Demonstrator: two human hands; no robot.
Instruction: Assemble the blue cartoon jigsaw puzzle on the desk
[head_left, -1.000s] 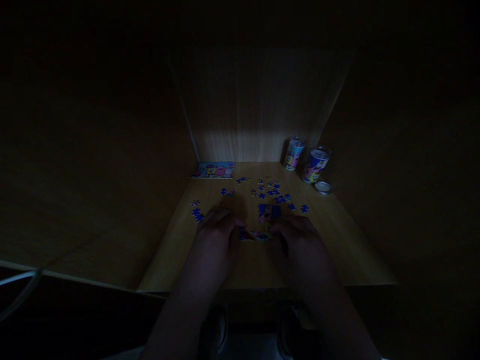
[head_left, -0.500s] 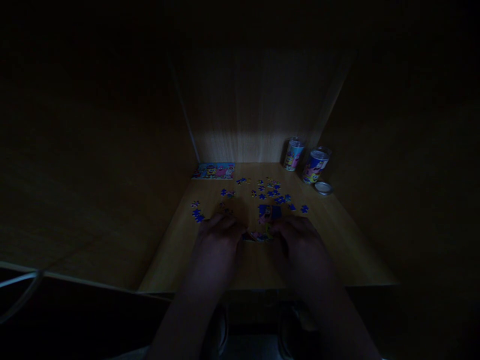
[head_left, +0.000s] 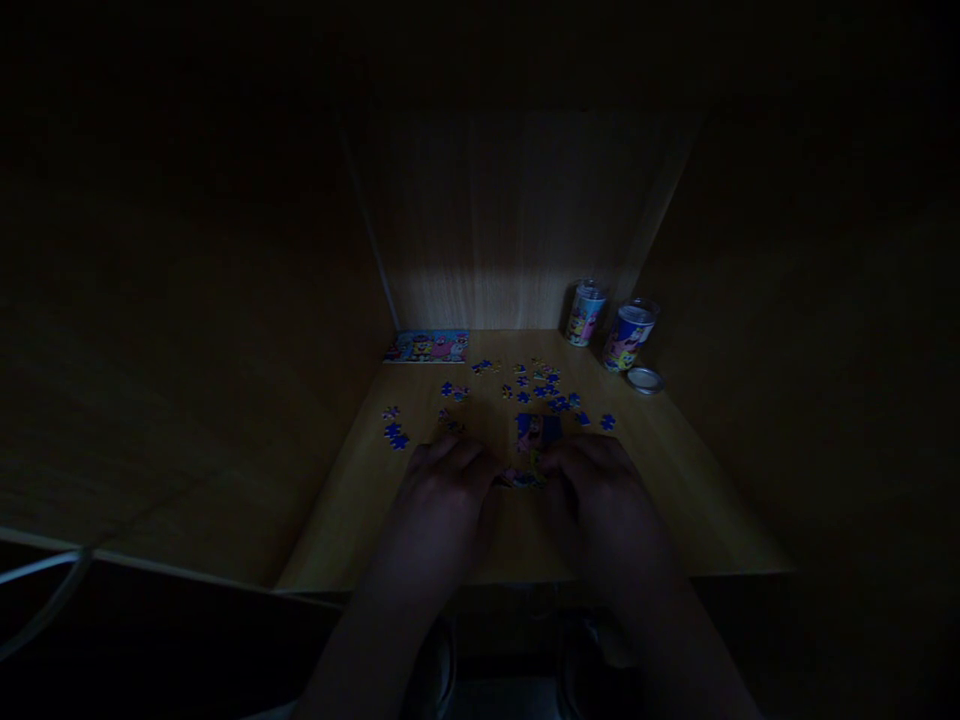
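The scene is very dark. My left hand (head_left: 442,495) and my right hand (head_left: 600,490) lie close together on a wooden desk (head_left: 697,520), fingers curled over a small joined patch of jigsaw pieces (head_left: 520,479) between them. Both hands touch that patch; their fingertips are in shadow. Just beyond it lies another joined blue and pink cluster (head_left: 536,430). Loose blue jigsaw pieces (head_left: 544,385) are scattered further back, and a few more (head_left: 395,435) lie to the left.
A colourful cartoon picture card (head_left: 427,346) lies at the back left of the desk. Two printed cartoon cups (head_left: 626,338) stand at the back right with a round lid (head_left: 645,379) beside them. Wooden side panels wall in the desk. A cable (head_left: 45,590) runs at lower left.
My left hand has slid right and closer to my right hand, covering more of the joined patch. The view has tilted slightly, so everything sits a little lower.
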